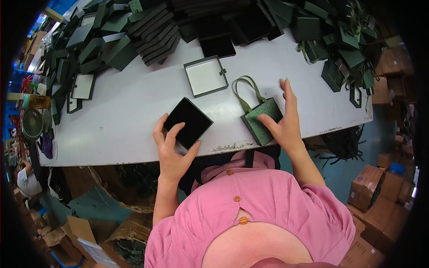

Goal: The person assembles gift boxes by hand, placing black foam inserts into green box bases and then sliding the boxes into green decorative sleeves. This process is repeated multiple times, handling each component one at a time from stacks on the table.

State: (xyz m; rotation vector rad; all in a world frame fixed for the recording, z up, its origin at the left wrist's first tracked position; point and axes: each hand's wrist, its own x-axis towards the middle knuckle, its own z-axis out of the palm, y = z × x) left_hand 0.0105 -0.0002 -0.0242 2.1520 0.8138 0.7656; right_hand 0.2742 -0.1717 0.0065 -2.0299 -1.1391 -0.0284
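Seemingly partway along, the left hand (172,158) curls its fingers round a black square (190,123); the right hand (289,127), fingers wide, touches a ribboned box (262,119). A tray (206,77) lies separate.

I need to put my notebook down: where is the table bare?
Between the left box heap and the left hand; also between the right hand and the right box heap. Black boxes between the heaps crowd the far side.

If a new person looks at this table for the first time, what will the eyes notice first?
Probably the glittering green box with ribbon handles, at the table's near edge, under the thumb of the right hand. Next, the black square piece in the left hand. Then, the dark green boxes heaped toward both far corners.
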